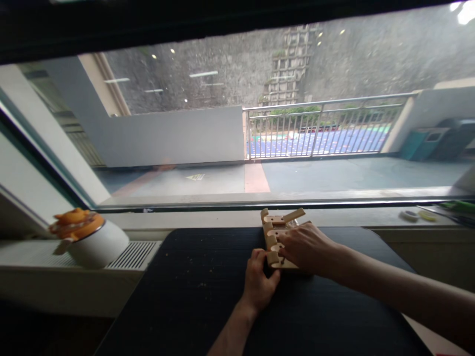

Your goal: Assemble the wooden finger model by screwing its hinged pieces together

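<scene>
A pale wooden assembly (275, 247) rests on the dark tabletop, with rounded blocks along its left side and several slats with dark holes. One wooden slat (295, 215) at its far end tilts upward. My left hand (259, 281) grips the near left corner, thumb in front and fingers at the side. Reaching in from the right, my right hand (306, 249) lies over the assembly's right part. Its fingers are bent down among the slats near the front, and they hide much of that side; what they pinch is not visible.
The dark table (193, 287) stands against a windowsill (215, 219). A white pot with an orange lid (98, 242) sits on the left ledge beside a vent grille (131, 254). Tape rolls (408, 215) lie on the right sill. A large window shows a railing (322, 131).
</scene>
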A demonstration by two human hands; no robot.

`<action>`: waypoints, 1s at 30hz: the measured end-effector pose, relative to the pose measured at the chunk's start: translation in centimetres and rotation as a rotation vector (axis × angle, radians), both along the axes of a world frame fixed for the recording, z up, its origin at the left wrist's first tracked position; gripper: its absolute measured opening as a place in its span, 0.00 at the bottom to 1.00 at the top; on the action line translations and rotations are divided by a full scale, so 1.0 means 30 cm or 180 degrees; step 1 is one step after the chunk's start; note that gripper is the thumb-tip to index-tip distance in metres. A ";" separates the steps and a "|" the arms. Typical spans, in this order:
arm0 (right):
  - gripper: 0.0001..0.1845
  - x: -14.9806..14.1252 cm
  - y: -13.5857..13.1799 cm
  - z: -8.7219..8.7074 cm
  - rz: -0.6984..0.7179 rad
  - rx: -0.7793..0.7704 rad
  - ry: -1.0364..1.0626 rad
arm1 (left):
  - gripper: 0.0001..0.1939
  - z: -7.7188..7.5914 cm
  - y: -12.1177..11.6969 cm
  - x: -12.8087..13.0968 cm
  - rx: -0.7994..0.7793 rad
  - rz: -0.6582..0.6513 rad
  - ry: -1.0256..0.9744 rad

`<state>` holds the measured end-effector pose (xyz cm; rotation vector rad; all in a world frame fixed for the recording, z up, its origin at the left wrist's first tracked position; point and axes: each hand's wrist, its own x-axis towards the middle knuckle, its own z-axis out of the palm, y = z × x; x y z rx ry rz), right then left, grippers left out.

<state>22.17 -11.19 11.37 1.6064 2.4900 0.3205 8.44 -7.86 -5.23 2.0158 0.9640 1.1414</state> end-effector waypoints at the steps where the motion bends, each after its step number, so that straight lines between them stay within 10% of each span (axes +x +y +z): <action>1: 0.09 -0.003 -0.005 0.007 0.0001 -0.0023 -0.0010 | 0.13 0.000 -0.001 0.000 0.0004 0.0003 0.0000; 12: 0.11 0.005 -0.007 -0.007 0.0553 -0.0281 -0.0073 | 0.13 -0.008 -0.001 0.001 0.0015 0.0028 -0.0025; 30: 0.14 -0.004 -0.028 0.030 -0.0118 -0.0293 0.0051 | 0.12 -0.001 -0.002 0.002 0.0056 0.0048 0.0016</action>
